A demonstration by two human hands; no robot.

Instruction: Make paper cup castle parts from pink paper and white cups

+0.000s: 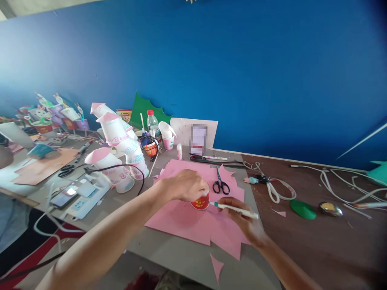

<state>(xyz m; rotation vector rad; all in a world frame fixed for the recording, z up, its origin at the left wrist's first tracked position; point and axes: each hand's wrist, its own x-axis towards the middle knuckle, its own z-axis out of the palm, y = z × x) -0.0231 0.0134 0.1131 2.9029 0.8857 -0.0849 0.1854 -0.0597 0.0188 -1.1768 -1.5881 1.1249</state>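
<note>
My left hand (190,186) is closed over the top of a red paper cup (200,203) with yellow lettering. The cup stands on pink paper (178,219), and my fingers hide much of it. In my right hand (242,217) is a white marker (238,210) with a teal end, pointing left at the cup's side, close to or touching it. Just behind the cup lie black-handled scissors (221,185) on the same paper.
White cups with pink cone tops (113,131) stand left, near a power strip (89,199) and phone (68,195). A bottle (152,121) is at the back. Cables (275,187) and a green paper cone (302,209) lie right. Another person's arm (5,157) shows far left.
</note>
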